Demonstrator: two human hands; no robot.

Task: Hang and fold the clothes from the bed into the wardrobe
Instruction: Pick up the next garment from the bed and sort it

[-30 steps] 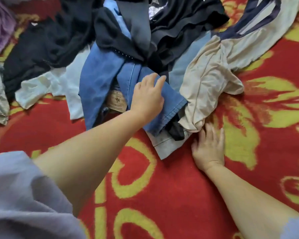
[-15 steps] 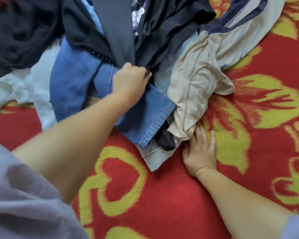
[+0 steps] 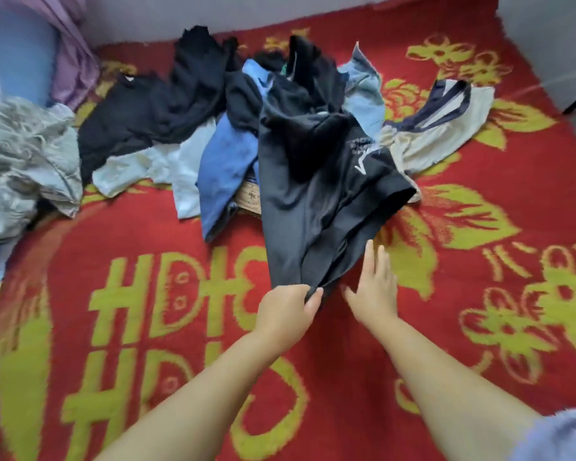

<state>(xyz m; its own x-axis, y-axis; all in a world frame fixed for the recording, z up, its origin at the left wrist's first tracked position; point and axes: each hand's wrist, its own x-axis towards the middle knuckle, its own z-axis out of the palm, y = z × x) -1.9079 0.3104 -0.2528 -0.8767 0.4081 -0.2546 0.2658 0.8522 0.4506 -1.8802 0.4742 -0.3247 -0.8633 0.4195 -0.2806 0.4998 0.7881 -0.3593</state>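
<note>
I see a dark garment of smooth, thin cloth with a faint sheen and a small white print. The blue jeans look like matt denim with a tan patch that could be leather or paper. The red and yellow blanket is fuzzy, napped cloth. The grey clothes look crumpled and matt.

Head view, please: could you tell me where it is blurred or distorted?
Head view: the grey clothes at the left edge are smeared; the blanket bows from the wide lens; the dark shorts and both hands stay fairly sharp; lighting is soft, without glare.
</note>
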